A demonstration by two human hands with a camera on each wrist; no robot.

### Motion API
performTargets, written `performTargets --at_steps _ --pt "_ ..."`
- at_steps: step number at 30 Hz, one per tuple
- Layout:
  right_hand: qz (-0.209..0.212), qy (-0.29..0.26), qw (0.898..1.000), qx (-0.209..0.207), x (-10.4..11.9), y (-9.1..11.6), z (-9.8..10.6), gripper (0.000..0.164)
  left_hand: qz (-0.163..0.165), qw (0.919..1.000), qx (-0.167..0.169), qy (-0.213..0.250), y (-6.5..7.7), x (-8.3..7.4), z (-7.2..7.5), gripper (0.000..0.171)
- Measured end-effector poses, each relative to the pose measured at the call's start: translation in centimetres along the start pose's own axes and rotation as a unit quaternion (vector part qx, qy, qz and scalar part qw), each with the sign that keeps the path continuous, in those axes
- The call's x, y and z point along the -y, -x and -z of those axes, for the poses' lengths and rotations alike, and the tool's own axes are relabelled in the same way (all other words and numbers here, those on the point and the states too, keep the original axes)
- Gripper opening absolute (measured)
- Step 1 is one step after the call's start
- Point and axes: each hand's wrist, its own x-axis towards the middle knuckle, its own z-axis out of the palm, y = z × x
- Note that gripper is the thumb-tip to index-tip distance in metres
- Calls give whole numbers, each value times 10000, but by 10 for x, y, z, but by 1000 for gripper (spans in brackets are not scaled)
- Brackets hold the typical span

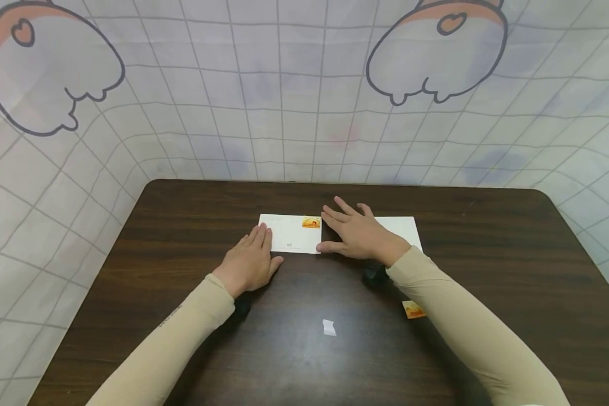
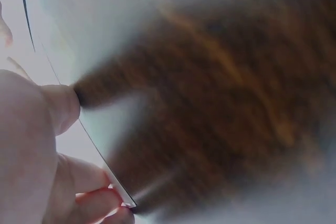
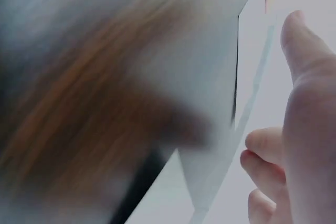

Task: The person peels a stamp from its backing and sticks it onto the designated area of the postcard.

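A white envelope (image 1: 286,239) lies flat on the dark wooden table, with an orange and yellow stamp (image 1: 312,222) in its upper right corner. My left hand (image 1: 248,262) rests over its left end, fingers straight and thumb out to the side. At the envelope's right edge is my right hand (image 1: 357,234), fingers spread, thumb tip right at the lower corner. Behind that hand a second white envelope or paper (image 1: 400,226) is partly covered. In the left wrist view, the thumb and fingertips of the left hand (image 2: 31,145) show along the envelope's edge.
Near the right forearm, a second orange stamp (image 1: 413,309) lies partly behind the sleeve. A small white scrap (image 1: 329,327) sits nearer the front of the table (image 1: 182,203). Behind stands a white grid-patterned curtain (image 1: 294,96) with cartoon drawings.
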Motion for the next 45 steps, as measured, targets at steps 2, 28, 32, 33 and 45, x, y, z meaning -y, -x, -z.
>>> performTargets --at_steps 2,28,32,33,45 --pt "-24 -33 9998 -180 -5 5 0 86 -19 10000 20 52 0 0 -1 74" --pt "-212 -572 9845 -1642 -48 92 8 69 -17 9989 -56 456 1 1 -5 75" --pt "-296 -682 9818 -1747 -55 108 6 66 -8 9986 -84 513 0 1 -6 77" --pt "-320 -764 9809 -1759 -57 112 6 64 -11 9986 -91 524 -1 2 -6 77" --pt "-635 -1937 9529 -2248 -73 159 -5 39 -318 9965 -619 453 -1 -3 -3 78"
